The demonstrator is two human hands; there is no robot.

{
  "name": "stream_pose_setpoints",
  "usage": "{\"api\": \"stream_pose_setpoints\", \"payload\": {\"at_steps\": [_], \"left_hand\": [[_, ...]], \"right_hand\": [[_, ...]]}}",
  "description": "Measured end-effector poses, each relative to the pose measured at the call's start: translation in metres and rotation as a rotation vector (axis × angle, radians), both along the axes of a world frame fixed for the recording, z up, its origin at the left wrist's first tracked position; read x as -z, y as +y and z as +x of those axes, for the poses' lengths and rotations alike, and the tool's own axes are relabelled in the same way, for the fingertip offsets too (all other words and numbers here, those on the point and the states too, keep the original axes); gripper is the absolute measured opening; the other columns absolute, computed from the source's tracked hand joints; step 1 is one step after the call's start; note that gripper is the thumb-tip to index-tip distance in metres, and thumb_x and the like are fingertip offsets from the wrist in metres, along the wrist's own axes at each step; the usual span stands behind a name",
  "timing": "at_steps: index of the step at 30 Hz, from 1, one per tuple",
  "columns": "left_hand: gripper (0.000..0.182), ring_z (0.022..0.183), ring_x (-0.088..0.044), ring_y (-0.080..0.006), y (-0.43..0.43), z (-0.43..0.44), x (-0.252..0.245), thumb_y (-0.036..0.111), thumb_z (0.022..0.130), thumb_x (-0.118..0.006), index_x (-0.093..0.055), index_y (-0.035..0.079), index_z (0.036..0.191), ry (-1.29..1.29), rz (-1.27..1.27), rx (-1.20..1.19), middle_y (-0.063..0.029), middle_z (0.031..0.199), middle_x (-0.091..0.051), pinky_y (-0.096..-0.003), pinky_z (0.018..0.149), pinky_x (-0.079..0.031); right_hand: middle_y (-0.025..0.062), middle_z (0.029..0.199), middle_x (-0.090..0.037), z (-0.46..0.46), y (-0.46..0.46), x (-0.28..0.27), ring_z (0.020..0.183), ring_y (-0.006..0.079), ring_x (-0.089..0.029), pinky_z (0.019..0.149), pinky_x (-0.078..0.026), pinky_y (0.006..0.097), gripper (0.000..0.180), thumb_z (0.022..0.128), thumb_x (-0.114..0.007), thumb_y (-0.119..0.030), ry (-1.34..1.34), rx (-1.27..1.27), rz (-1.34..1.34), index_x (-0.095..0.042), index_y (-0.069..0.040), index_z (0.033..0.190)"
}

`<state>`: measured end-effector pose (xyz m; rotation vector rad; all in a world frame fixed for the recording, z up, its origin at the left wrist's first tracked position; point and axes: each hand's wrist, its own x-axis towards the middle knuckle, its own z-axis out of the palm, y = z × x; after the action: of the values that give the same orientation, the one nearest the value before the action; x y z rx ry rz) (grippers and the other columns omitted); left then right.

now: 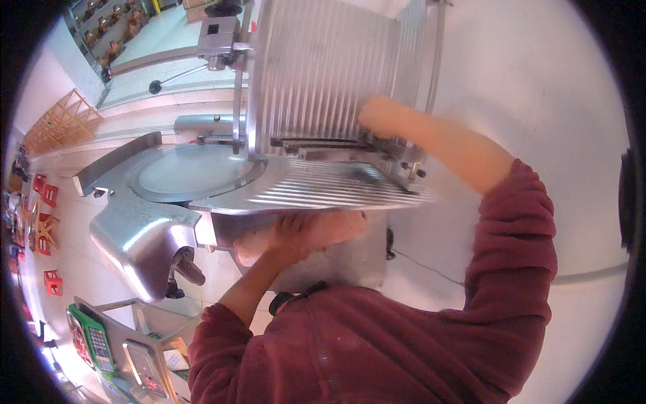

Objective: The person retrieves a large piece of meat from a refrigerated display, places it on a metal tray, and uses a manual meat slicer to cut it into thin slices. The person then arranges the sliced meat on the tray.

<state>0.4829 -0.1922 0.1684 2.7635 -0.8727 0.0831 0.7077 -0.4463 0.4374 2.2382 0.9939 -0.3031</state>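
A metal meat slicer stands before me, its round blade (194, 170) on the left and its ribbed gauge plate (328, 184) running to the right. Above that plate rises the ribbed carriage (318, 76). My right hand (381, 116), blurred, is closed in a fist at the right end of the dark meat pusher (323, 144); its grip is partly hidden. Below the gauge plate lies a long pale pink piece of meat (338, 230). My left hand (290, 232) grips it from above, fingers across its left half, with the fingertips near the plate's underside.
The slicer's rounded motor housing (136, 247) juts out at left. A lever with a black knob (155, 87) sticks out beyond the carriage. At lower left are a green scale (93, 338) and a metal tray (146, 366). A cable (426, 267) runs at right.
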Motion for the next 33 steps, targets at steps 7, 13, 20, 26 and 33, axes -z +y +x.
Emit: {"api": "stream_pose_setpoints", "payload": {"at_steps": [7, 13, 20, 26, 33], "left_hand": [[0.086, 0.136, -0.049, -0.0362, -0.002, 0.017, -0.075, 0.047, 0.078, -0.075, -0.045, 0.011, 0.150, 0.392, 0.074, -0.031, -0.0171, 0.143, -0.055, -0.0524, 0.113, -0.037], [0.073, 0.130, -0.054, -0.0380, -0.011, 0.019, -0.068, 0.033, 0.077, -0.076, -0.053, 0.006, 0.141, 0.244, 0.009, -0.020, -0.0227, 0.136, -0.059, -0.0507, 0.110, -0.041], [0.071, 0.135, -0.049, -0.0390, -0.008, 0.019, -0.050, 0.029, 0.080, -0.071, -0.049, 0.007, 0.145, 0.304, -0.083, -0.110, -0.0195, 0.143, -0.053, -0.0508, 0.114, -0.036], [0.079, 0.135, -0.048, -0.0379, -0.012, 0.033, -0.022, 0.027, 0.077, -0.076, -0.045, 0.009, 0.148, 0.246, -0.048, -0.073, -0.0190, 0.147, -0.049, -0.0501, 0.114, -0.036], [0.099, 0.135, -0.048, -0.0361, -0.005, 0.023, -0.044, 0.033, 0.067, -0.085, -0.039, 0.012, 0.153, 0.125, -0.037, -0.024, -0.0165, 0.148, -0.048, -0.0510, 0.115, -0.035]], "right_hand": [[0.0186, 0.091, -0.074, -0.064, 0.029, -0.073, 0.086, 0.0363, -0.073, 0.072, -0.059, 0.0471, 0.011, 0.074, -0.071, -0.003, 0.009, -0.015, 0.039, -0.077, -0.003, 0.083], [0.0181, 0.085, -0.074, -0.117, 0.008, -0.108, 0.083, 0.0366, -0.073, 0.070, -0.060, 0.0472, 0.012, 0.073, -0.073, -0.007, -0.024, -0.061, -0.113, -0.076, -0.002, 0.083], [0.0174, 0.084, -0.074, -0.153, -0.027, -0.113, 0.084, 0.0366, -0.073, 0.071, -0.060, 0.0467, 0.012, 0.071, -0.073, -0.006, 0.024, 0.083, -0.135, -0.077, -0.004, 0.083], [0.0152, 0.080, -0.073, -0.161, -0.057, -0.105, 0.082, 0.0358, -0.072, 0.068, -0.058, 0.0453, 0.009, 0.070, -0.071, -0.005, -0.021, 0.120, -0.136, -0.075, -0.005, 0.079], [0.0156, 0.083, -0.074, -0.162, -0.082, -0.101, 0.083, 0.0325, -0.073, 0.073, -0.058, 0.0414, 0.008, 0.077, -0.068, -0.001, -0.079, 0.142, -0.181, -0.075, -0.003, 0.080]]}}
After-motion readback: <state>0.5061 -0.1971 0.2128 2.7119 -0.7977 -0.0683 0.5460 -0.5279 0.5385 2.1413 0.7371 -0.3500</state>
